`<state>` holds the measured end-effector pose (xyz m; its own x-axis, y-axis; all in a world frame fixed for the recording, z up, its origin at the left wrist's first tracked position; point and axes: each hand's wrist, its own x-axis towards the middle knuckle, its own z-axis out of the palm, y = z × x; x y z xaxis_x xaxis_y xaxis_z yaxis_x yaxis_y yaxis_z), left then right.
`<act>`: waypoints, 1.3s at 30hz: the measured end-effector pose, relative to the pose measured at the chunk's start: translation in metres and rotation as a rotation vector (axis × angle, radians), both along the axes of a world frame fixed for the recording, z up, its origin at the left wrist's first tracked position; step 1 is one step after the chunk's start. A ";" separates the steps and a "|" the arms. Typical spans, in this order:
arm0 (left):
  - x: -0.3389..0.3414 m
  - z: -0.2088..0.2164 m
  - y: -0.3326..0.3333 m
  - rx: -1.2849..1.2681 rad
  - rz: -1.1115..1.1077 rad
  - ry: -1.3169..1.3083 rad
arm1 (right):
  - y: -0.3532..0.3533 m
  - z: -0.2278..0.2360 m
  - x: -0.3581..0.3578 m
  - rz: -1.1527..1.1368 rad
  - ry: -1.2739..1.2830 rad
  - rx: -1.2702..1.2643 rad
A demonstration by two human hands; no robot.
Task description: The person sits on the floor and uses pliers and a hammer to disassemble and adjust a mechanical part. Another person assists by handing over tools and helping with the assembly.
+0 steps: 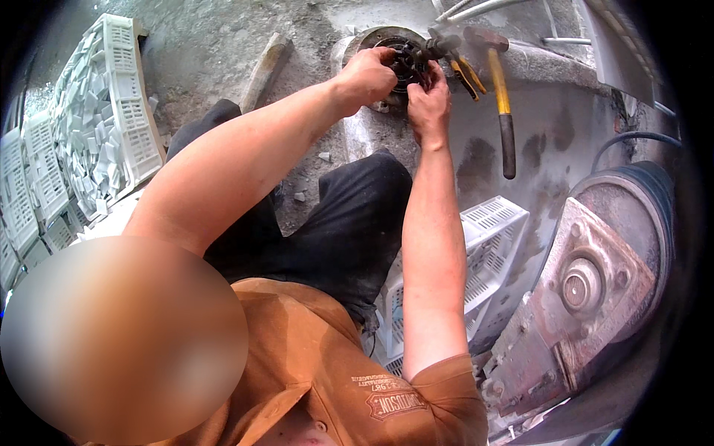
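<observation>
Ahead of me lies a round metal part (pixel 355 49) with a dark, ringed centre. My left hand (pixel 366 79) is at the left side of that centre, fingers curled in on small dark pieces too blurred to name. From the near right side, my right hand (pixel 429 110) pinches with thumb and forefinger at something small and dark by the rim. Just right of my right hand is a pair of pliers with yellow-and-black handles (pixel 468 77). Beyond the pliers, a hammer (pixel 503 93) with a yellow handle and black grip lies on the grey surface.
At left, white plastic crates (pixel 128 82) stand beside a heap of pale flat pieces (pixel 93 141). A wooden block (pixel 265 70) lies ahead. White crates (pixel 497 215) sit below my right arm. A large machine with a square flange (pixel 606 271) fills the right side.
</observation>
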<state>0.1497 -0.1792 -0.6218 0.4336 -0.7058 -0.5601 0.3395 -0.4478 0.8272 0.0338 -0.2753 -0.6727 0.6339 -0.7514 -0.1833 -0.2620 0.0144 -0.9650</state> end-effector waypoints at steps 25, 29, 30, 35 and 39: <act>0.001 -0.023 0.007 -0.223 0.265 0.471 | 0.009 0.009 -0.005 -0.147 -0.321 0.492; 0.000 -0.015 0.006 -0.197 0.264 0.460 | 0.008 0.006 -0.008 -0.147 -0.352 0.521; 0.000 -0.019 0.005 -0.186 0.256 0.440 | 0.009 0.005 -0.008 -0.141 -0.352 0.521; 0.000 -0.021 0.005 -0.163 0.235 0.429 | 0.020 0.014 -0.007 -0.179 -0.330 0.509; -0.003 -0.014 0.003 -0.123 0.237 0.349 | 0.020 0.015 -0.006 -0.169 -0.393 0.556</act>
